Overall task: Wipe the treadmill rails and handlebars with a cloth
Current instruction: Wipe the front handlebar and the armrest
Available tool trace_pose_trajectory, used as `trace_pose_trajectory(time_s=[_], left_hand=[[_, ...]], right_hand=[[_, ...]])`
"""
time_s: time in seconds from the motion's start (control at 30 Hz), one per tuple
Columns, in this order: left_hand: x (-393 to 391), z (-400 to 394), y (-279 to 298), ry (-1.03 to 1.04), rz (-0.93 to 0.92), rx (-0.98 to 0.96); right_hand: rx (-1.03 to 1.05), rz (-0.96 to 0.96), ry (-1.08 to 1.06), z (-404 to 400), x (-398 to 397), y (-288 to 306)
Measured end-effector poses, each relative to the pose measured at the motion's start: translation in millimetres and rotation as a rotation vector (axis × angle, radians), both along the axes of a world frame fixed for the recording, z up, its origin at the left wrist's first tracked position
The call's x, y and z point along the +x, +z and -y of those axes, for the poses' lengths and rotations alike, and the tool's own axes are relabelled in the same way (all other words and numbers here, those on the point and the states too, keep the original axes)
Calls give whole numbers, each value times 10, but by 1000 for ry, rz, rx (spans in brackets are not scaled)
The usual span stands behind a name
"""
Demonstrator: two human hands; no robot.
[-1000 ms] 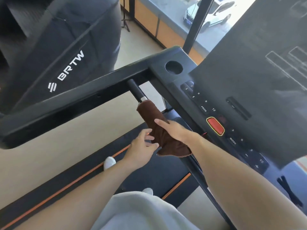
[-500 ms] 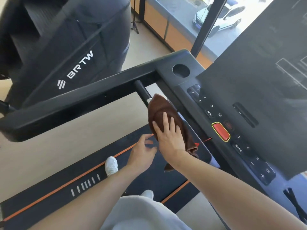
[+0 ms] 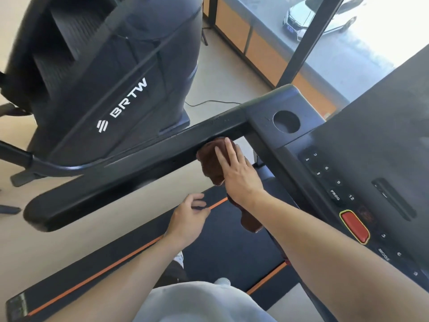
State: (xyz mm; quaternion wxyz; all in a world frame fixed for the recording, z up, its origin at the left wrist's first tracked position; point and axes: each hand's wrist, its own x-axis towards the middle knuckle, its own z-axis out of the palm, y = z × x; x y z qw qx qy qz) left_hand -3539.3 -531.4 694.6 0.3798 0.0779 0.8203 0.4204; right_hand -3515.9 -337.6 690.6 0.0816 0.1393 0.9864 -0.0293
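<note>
Head view: right hand (image 3: 239, 173), fingers flat, presses brown cloth (image 3: 210, 161) onto handlebar; left hand (image 3: 189, 217) hangs empty. The cloth's unheld tail could slip off.

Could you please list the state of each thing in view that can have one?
Cloth: draped over the handlebar, pressed by the right hand, its tail hanging below.
Right hand: flat on the cloth, fingers straight.
Left hand: free, fingers loosely curled, holding nothing.
Handlebar: hidden under the cloth.
Side rail: bare, untouched.
Cup holder: empty.
Red button: untouched.
</note>
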Motion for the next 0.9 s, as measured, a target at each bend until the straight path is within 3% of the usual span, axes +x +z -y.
trace_pose_trajectory(time_s=[0.13,0.23,0.43,0.53,0.63,0.73,0.9], left_hand=[[-300,39,7,-32,-21,-7],[-435,9,60,-102,-71,13],[-448,-146,216,-375,-183,106],[-323,-163,265,-398,-194,118],[-125,-147,258,-401,-175,113],[144,-130,219,-378,-149,115],[679,-120,130,-348,-108,121]], right_hand=[[-135,-56,-76,-74,-174,-12],[-379,-90,-145,-246,-178,-6],[-958,-138,-559,-374,-28,135],[-1123,-3,-794,-387,303,188],[-1212,173,-985,-400,732,233],[-1236,205,-1040,-382,1055,197],[-993,109,-792,-225,1351,213]])
